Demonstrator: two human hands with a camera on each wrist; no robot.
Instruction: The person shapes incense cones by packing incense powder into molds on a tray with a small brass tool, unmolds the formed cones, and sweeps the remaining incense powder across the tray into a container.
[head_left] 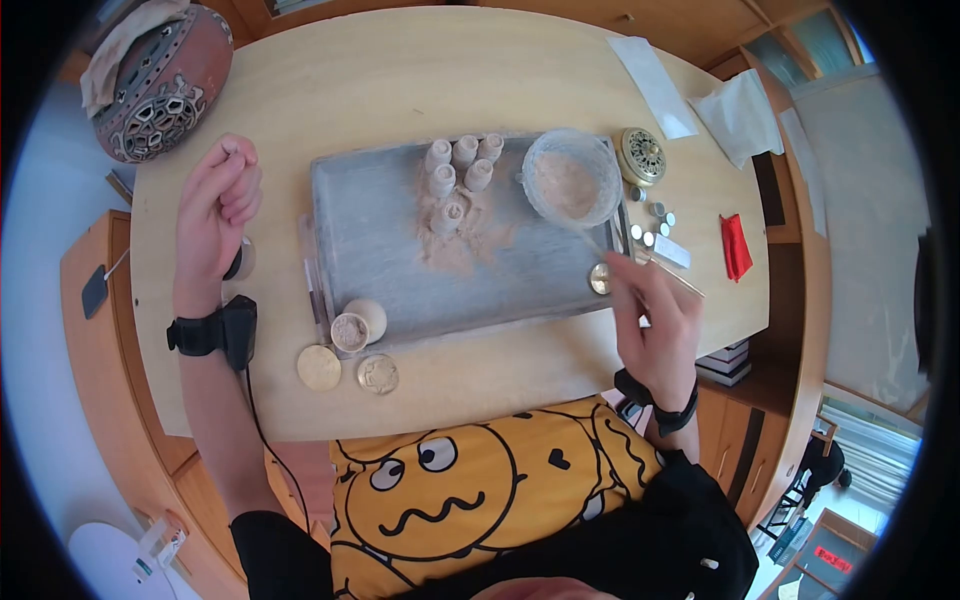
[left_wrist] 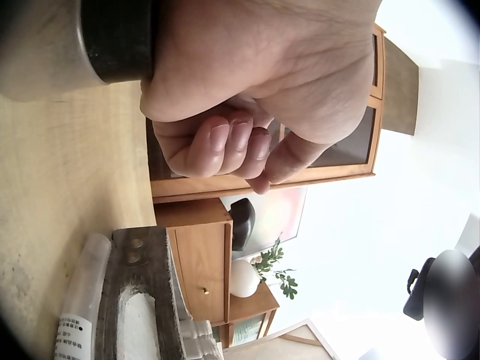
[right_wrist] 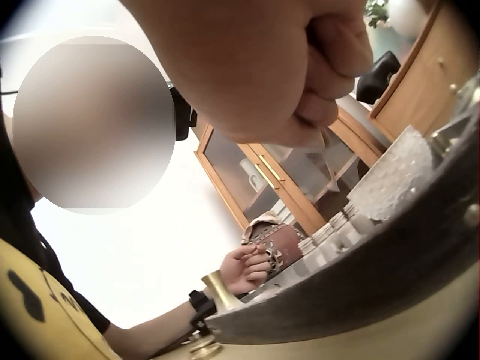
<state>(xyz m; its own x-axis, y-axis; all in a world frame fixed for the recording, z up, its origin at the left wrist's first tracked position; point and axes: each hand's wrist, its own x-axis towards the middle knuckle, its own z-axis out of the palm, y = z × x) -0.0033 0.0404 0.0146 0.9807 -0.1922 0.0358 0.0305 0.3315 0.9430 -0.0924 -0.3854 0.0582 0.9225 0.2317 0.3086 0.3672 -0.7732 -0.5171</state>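
Observation:
My right hand (head_left: 660, 325) grips a slender tool (head_left: 682, 281) with a long thin handle. Its pale tip, blurred, points toward the clear bowl (head_left: 533, 190) of light-brown powder (head_left: 566, 186), just beyond the hand. This bowl stands on the right part of a grey rectangular tray (head_left: 375, 255). Several small powder-coated cups (head_left: 452, 215) stand mid-tray amid loose powder (head_left: 455, 255). Over the table's left side, my left hand (head_left: 217, 205) is raised with loosely curled fingers; no object shows in it. The left wrist view shows its curled fingers (left_wrist: 225, 146) close up.
A powder-filled brass cup (head_left: 350, 333) is at the tray's near left corner, beside two round brass pieces (head_left: 319, 368). To the right are an openwork brass burner (head_left: 641, 157), several small tins (head_left: 657, 209) and a red pouch (head_left: 736, 248). A large patterned pot (head_left: 165, 85) stands back left.

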